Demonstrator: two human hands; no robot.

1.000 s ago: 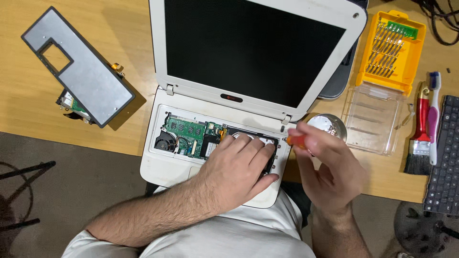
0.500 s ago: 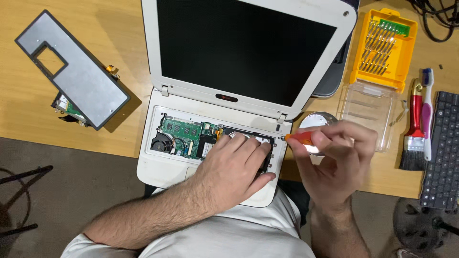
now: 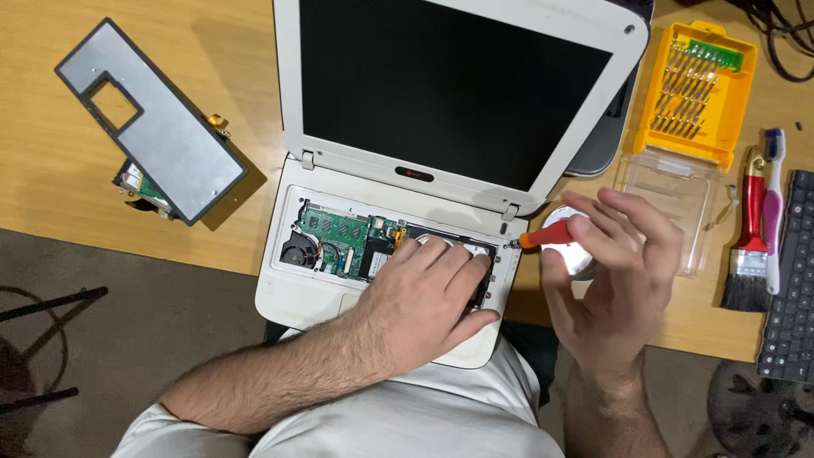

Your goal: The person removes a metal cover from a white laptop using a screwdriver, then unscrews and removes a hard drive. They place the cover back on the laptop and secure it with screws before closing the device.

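**Opened laptop, screwdriver at right hinge corner**

I see my left hand [image 3: 428,293] lying flat on the white, opened laptop base [image 3: 314,293], fingers spread loosely over the black part right of the green circuit board [image 3: 332,229], gripping nothing. My right hand [image 3: 615,271] has its fingers closed round a small orange-handled screwdriver [image 3: 534,240], tip at the base's far right corner, just beside the hinge. On the wooden desk [image 3: 51,195]: grey keyboard bezel plate [image 3: 148,119] far left; yellow bit case [image 3: 697,92], red-handled brush [image 3: 748,246] and toothbrush [image 3: 773,203] right.
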